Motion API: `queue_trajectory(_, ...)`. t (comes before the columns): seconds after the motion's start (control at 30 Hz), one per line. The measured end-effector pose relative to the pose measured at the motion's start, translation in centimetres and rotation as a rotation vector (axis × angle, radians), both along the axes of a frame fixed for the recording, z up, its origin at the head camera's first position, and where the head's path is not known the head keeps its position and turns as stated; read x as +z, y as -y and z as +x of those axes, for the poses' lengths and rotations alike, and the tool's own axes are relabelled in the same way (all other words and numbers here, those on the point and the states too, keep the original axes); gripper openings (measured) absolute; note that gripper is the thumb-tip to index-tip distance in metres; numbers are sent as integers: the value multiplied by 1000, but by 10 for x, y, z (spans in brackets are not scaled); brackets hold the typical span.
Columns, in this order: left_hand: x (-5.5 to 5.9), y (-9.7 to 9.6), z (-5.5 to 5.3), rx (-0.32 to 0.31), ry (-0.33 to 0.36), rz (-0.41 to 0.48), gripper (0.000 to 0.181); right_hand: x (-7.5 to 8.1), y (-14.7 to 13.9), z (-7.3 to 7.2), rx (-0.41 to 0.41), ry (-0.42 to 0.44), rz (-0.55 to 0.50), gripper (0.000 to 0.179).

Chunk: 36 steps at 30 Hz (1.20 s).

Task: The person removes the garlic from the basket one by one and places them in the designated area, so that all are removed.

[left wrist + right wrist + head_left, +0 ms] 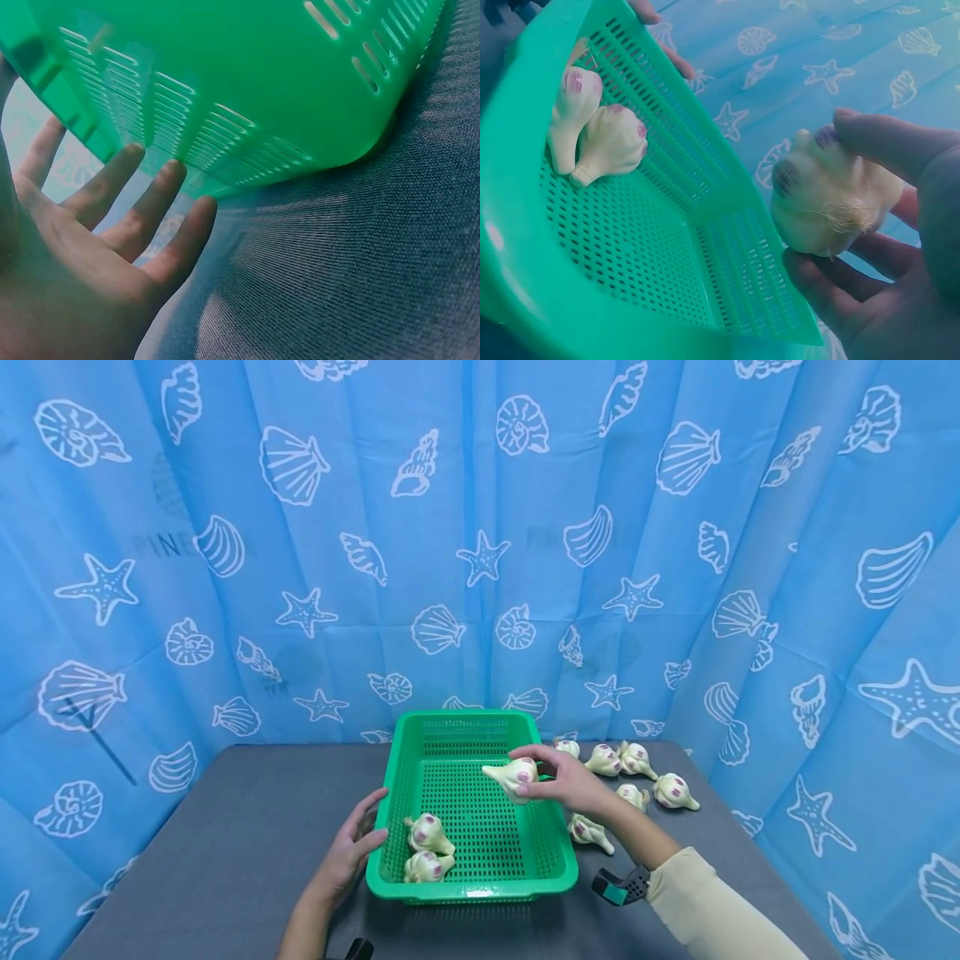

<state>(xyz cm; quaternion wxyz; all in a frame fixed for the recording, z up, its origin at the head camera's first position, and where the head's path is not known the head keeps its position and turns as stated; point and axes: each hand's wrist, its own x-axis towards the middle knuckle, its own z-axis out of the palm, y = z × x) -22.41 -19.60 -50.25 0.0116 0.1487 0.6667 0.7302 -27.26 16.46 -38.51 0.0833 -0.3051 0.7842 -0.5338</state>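
The left hand point(351, 847), fingers loosely extended, touches the left edge of the green perforated basket point(472, 890); two garlic bulbs point(427, 832) lie in its near left corner. Above its right half, the right hand point(567, 781) pinches another bulb point(510, 777). More bulbs point(672, 791) lie toward the grey table's point(262, 827) far right corner.

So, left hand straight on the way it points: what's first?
Most likely the green basket, on its outer side: the left hand is right at it, though actual contact is hard to judge.
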Motion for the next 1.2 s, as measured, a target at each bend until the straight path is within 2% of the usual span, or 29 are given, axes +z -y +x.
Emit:
queue_trajectory(0.33,0,0,-1,21,13,-6,60,-7,-17,10,-180,-34,-52,60)
queue_trajectory(0.53,-1,0,-1,31,12,-15,59,-12,-25,16,-218,-45,-133,62)
queue_trajectory(0.8,-1,-1,-1,35,12,-21,59,-25,-38,23,-286,-92,-179,59)
queue_trajectory(1.2,-2,-1,-1,35,14,-16,60,-41,-60,35,-470,-172,-107,57)
